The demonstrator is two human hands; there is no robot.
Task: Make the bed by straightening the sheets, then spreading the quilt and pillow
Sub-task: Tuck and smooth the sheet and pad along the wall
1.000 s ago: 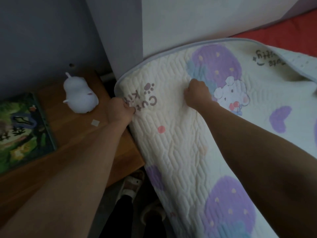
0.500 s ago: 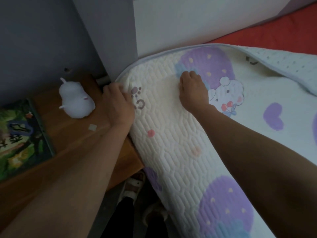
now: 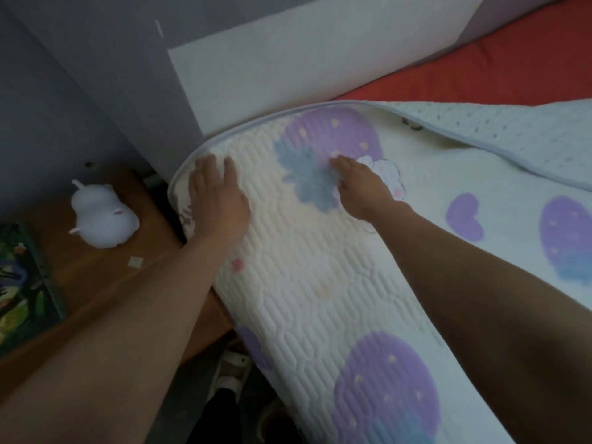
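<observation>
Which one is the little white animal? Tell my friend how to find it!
Left of the bed's cartoon-printed sheet stands a brown wooden bedside table. On it, near the wall, sits the little animal figure. It is plain white, round and puffy with tiny ears, unlike the flat, green picture book beside it.

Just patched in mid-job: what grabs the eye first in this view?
Both hands press flat on a cream quilted sheet with purple strawberries: the left hand near its rounded corner, the right hand on the blue leaf print. At upper right the sheet's edge is folded back, with a red surface beyond. A white animal-shaped figure sits on the wooden bedside table at left.
</observation>
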